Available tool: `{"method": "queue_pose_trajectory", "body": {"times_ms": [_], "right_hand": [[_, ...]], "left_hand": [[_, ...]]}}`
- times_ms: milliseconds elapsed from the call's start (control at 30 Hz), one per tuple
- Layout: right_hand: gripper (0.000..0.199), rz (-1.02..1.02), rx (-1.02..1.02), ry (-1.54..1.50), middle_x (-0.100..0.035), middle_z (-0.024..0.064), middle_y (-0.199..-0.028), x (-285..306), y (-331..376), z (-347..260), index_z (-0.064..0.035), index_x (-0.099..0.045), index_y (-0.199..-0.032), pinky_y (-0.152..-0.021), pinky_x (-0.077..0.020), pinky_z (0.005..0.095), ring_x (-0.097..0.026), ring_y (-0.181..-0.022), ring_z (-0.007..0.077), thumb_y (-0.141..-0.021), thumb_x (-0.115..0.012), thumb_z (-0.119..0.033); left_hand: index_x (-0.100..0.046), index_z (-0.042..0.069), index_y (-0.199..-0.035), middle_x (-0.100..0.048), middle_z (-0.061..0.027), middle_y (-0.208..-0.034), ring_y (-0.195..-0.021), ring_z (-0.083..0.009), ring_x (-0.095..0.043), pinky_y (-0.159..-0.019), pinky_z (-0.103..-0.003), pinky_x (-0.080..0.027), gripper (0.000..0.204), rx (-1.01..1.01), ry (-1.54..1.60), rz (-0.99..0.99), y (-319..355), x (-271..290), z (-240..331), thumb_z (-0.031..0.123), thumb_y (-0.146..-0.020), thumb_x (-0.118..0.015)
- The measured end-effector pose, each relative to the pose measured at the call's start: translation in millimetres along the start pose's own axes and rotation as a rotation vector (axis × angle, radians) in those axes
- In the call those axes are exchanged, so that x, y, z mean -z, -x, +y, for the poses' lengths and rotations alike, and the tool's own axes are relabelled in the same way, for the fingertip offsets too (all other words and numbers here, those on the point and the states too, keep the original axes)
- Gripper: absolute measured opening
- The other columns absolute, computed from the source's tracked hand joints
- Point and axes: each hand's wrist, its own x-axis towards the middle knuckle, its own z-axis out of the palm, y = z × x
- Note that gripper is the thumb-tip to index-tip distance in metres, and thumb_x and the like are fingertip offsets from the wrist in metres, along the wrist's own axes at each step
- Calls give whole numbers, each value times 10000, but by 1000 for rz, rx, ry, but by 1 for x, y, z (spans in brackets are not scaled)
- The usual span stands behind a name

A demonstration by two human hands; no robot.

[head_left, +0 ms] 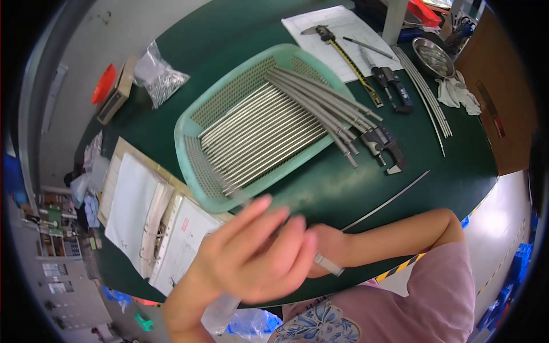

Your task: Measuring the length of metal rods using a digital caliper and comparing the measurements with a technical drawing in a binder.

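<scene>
My left hand (257, 251) is smeared by motion in front of me, its fingers curled together near the near edge of a light green plastic basket (189, 166). A thin blurred greyish thing (231, 188) shows just beyond its fingertips; its kind is unclear. Behind it, my right hand (329, 243) is mostly covered, fingers hidden. A slender metal rod (389, 200) runs out from beside my right forearm; I cannot tell whether that hand grips it. Inside the basket lies a row of shiny metal rods (263, 131). Several duller grey rods (320, 106) rest across its right rim.
An open ring binder (137, 211) lies left of the basket. Beyond are a clear bag of small metal parts (160, 74) and a cardboard box (117, 91). Rightward lie a caliper (349, 60), micrometers (392, 86) (383, 148), loose rods (423, 91) and a metal bowl (433, 57).
</scene>
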Motion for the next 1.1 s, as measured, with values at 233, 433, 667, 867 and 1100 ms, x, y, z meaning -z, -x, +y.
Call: {"method": "queue_pose_trajectory", "body": {"times_ms": [233,433,667,867,1100], "right_hand": [[303,-73,-98,-89,-546,107,-559,38,-18,-25,-36,-478,-770,-424,-465,392,-574,-464,280,-810,-571,-321],[306,-115,-94,-86,-557,110,-571,37,-18,-21,-34,-479,-770,-441,-477,388,-586,-483,275,-817,-571,-321],[323,-122,-101,-56,-562,114,-576,38,-18,-19,-37,-484,-762,-448,-483,385,-590,-480,271,-807,-582,-341],[335,-153,-121,-23,-565,107,-581,39,-18,-23,-44,-489,-758,-438,-478,372,-588,-465,269,-796,-590,-362],[337,-153,-125,30,-544,92,-567,36,-17,-23,-51,-491,-739,-427,-472,356,-580,-446,250,-777,-609,-365]], "left_hand": [[-567,72,-829,-554,-32,-828,-716,-174,-588,-620,-289,-518,192,-161,41,88,-68,-85,-63,81,-646,-623],[-593,58,-961,-583,-72,-901,-800,-252,-600,-649,-340,-505,263,29,272,-113,-62,-105,-84,18,-702,-607],[-606,54,-897,-584,-115,-963,-874,-302,-565,-716,-392,-472,157,632,117,-456,-8,-59,-107,95,-748,-637],[-594,30,-747,-575,-110,-742,-746,-259,-567,-644,-361,-453,81,758,297,-644,22,-62,-102,57,-690,-644],[-580,27,-713,-572,-123,-718,-736,-293,-556,-653,-397,-449,132,648,265,-594,20,-64,-95,140,-696,-646]]}}
